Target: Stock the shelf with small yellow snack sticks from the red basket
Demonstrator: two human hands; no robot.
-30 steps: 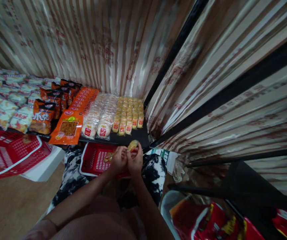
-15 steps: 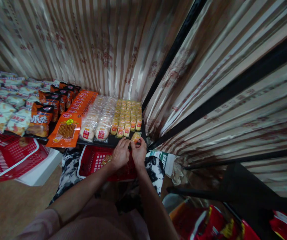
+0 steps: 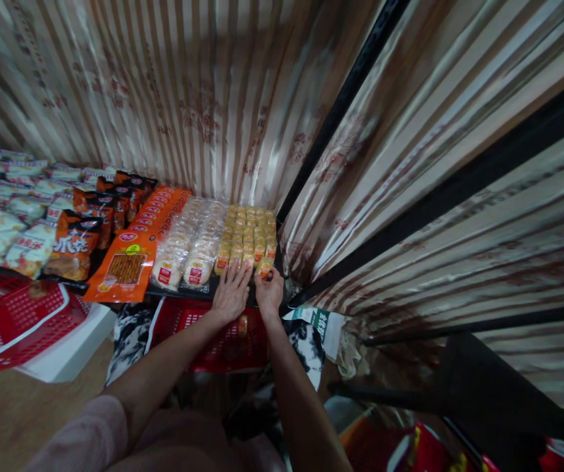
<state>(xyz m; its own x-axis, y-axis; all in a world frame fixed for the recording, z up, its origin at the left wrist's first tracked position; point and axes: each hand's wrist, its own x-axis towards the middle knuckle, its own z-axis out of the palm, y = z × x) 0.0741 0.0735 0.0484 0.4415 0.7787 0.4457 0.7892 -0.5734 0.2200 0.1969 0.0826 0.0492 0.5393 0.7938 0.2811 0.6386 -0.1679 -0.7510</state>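
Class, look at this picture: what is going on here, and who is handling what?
A person leans over a low black shelf stocked with rows of snacks. Both hands rest at the front of the rows of small yellow wrapped snack packets: the left hand lies flat with its fingers spread, and the right hand touches the front packet at the right end. A red plastic basket sits below the arms.

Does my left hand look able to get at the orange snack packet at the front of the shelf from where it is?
Probably yes. The left hand rests on the shelf edge, and the orange snack packet lies uncovered further left, nothing in between.
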